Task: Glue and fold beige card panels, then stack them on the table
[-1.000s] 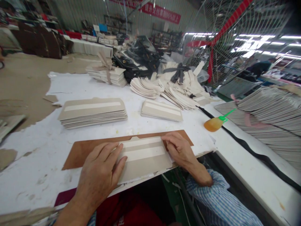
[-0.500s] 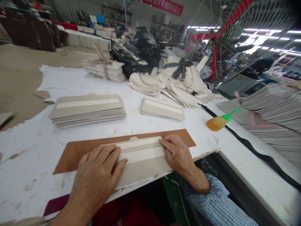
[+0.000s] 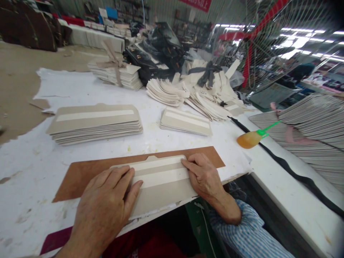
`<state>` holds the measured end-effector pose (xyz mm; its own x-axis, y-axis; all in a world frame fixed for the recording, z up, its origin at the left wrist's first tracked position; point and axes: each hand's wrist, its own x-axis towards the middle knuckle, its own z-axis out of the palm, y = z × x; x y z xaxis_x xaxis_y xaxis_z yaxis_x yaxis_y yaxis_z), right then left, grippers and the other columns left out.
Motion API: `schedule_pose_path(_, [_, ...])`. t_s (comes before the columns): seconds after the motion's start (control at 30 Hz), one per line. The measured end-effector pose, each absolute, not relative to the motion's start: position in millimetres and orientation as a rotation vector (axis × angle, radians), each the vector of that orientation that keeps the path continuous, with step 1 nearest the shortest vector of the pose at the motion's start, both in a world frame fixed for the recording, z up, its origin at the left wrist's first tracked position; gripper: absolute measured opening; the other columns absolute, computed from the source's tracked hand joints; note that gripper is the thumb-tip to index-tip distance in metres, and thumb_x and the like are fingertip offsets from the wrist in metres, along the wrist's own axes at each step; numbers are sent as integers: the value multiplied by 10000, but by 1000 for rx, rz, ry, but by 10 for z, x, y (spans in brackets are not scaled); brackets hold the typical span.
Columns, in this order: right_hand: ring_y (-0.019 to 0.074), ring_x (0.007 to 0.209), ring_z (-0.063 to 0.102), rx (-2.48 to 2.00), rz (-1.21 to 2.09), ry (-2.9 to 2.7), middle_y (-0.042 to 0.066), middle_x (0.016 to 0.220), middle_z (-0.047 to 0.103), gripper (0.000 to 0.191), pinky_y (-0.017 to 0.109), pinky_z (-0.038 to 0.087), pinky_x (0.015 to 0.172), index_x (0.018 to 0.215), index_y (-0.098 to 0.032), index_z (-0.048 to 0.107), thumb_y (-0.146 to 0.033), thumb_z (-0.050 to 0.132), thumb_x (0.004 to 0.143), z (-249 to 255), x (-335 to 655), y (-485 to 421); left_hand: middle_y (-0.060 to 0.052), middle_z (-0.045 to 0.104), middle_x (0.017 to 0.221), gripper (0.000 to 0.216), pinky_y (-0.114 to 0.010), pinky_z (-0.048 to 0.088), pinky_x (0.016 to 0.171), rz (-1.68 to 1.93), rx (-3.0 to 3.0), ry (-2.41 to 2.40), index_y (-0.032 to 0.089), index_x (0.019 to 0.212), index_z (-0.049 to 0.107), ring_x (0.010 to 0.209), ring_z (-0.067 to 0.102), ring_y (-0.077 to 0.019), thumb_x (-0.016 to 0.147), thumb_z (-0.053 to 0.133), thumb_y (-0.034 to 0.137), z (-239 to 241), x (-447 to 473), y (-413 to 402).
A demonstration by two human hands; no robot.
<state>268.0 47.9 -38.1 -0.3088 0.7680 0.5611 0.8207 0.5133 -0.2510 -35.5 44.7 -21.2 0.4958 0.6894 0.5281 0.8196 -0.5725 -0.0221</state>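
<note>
White worktable (image 3: 88,147), near edge just under the wrists. Left hand (image 3: 106,206) flat, fingers spread, pressing the grey card piece (image 3: 161,182); right hand (image 3: 202,175) flat on its other end. Brown board (image 3: 80,172) beneath; bare tabletop beyond the fingertips before the card stack (image 3: 94,122).

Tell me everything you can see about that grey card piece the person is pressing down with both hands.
The grey card piece is a long, flat panel of what looks like stiff paperboard, with rounded corners and a small tab on its far edge. Two paler strips run along its length. It lies flat on a brown board at the near edge of the white table, its near edge slightly overhanging. The left hand presses flat on its left end; the right hand holds its right end.
</note>
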Motion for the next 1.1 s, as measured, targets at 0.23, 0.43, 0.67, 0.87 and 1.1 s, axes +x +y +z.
schedule_pose_path(0.23, [257,904,605,-1353,-171,-2147,123,948,670,339,413,566,792,1125,-124,776,-43,468,1010,-392,2675,472,-146,731,1089,312,-465,554,920,-679,-2448,-1278,107,1129,677,1002,653,-299,1072,466,330,-177,-317,453])
schedule_pose_path(0.43, [260,912,599,-1363,-80,-2118,102,958,677,319,427,563,793,1072,-166,777,-40,503,972,-296,2721,512,-137,722,1062,265,-454,567,900,-668,-2451,-1269,105,1103,674,987,646,-293,1055,491,291,-153,-290,435])
schedule_pose_path(0.67, [278,1046,590,-1038,-48,-2346,152,1145,695,345,464,555,928,1200,-112,709,-28,468,968,-60,2310,555,-146,714,1038,250,-476,576,880,-685,-2474,-1297,89,1096,682,964,629,-305,1024,548,287,-150,-269,419])
schedule_pose_path(0.87, [274,1022,593,-1199,-57,-2462,111,1079,710,220,457,514,925,1141,-163,727,-277,551,1075,-164,2059,612,-141,710,1078,299,-474,575,901,-640,-2496,-1346,110,1201,704,992,635,-298,1022,582,316,-171,-267,411])
schedule_pose_path(1.1, [263,946,590,-1313,-225,-2383,86,981,719,251,432,460,798,1052,-193,745,-267,508,1090,-167,2205,574,-135,750,1057,315,-450,566,921,-743,-2419,-1473,111,1049,739,985,660,-283,1064,500,316,-205,-285,390])
